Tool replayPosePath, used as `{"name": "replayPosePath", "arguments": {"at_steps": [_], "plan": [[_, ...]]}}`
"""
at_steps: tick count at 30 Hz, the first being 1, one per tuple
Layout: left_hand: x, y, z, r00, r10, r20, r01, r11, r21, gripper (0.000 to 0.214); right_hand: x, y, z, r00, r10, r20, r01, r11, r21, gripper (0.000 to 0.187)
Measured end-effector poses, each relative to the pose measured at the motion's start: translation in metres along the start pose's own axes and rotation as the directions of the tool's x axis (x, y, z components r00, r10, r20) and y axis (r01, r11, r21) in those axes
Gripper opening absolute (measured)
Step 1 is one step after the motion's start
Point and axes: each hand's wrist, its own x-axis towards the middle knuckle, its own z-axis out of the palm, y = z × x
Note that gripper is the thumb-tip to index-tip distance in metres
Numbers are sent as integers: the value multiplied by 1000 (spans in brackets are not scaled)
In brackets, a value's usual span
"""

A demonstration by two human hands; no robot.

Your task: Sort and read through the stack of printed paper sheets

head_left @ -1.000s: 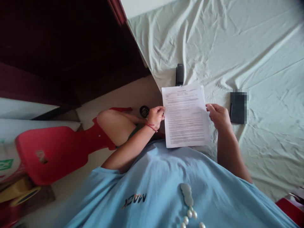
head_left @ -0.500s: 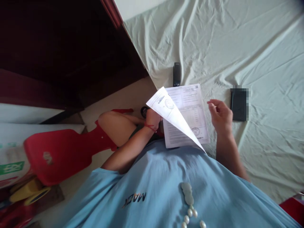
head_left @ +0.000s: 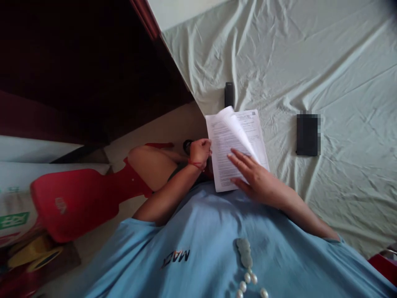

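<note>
Several printed sheets of paper [head_left: 225, 159] lie at the near edge of the cloth, in front of my body. At their left edge is my left hand [head_left: 201, 151], its fingers closed in a pinch on the papers. My right hand [head_left: 252, 176] rests on the lower right of the sheets with fingers stretched out. Just above it, one page is curled up and bent over toward the right, partly hiding the print beneath. Beyond the top edge of the papers lies a black stapler [head_left: 229, 94], its near end hidden by the curled page.
A pale green wrinkled cloth [head_left: 347, 82] spreads across the surface. On it, to the right, sits a flat black case [head_left: 307, 134] with blurred edges. A red plastic chair [head_left: 77, 198] stands at left, below dark wooden furniture [head_left: 77, 62].
My right hand has moved left from beside the papers onto them. The folded-up page has left my left hand and swung right, showing a text page underneath.
</note>
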Motion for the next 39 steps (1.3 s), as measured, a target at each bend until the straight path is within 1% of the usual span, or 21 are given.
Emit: {"name": "replayPosePath", "arguments": {"at_steps": [1,3,6,8,10,13,16,18,20,23,25,28,32,36,39], "plan": [[-1,1,0,1000,4,-23,-4,1000,11,20,3,11,3,997,55,-62,-58,997,-58,74],[-3,4,0,999,17,-49,-15,1000,26,19,8,33,7,973,170,-154,-195,966,-172,70],[-3,5,0,999,25,-45,-24,1000,18,17,15,59,6,925,304,-228,-362,888,-284,62],[-3,5,0,999,27,-46,-27,1000,9,18,19,71,5,893,357,-273,-435,841,-322,57],[-3,5,1,999,31,-41,-31,1000,-4,18,24,83,3,867,361,-343,-473,815,-336,51],[-5,6,1,999,24,-36,-25,999,-39,17,33,100,-1,838,306,-452,-477,813,-333,43],[-7,8,2,999,8,-33,-11,996,-87,15,42,117,-4,822,262,-506,-467,818,-335,39],[-7,8,2,999,-15,-36,10,992,-123,13,46,126,-6,808,260,-529,-474,821,-320,38],[-7,7,2,998,-47,-33,41,986,-160,12,49,134,-6,784,274,-557,-486,828,-278,37],[-4,4,0,994,-109,2,107,970,-217,12,49,144,-5,754,278,-595,-483,849,-214,36],[-3,0,-3,990,-140,34,144,959,-243,12,49,148,-4,749,276,-603,-471,861,-192,35],[0,-6,-7,987,-141,72,155,955,-254,14,49,153,-4,756,284,-590,-456,875,-163,36],[3,-14,-12,986,-125,112,148,961,-234,24,49,156,-6,760,301,-576,-452,881,-136,37],[1,-20,-17,977,-154,145,183,959,-216,35,49,156,-6,759,315,-571,-454,883,-117,37],[-3,-25,-19,962,-170,214,214,956,-201,43,49,157,-6,757,306,-578,-445,888,-113,36]]}}
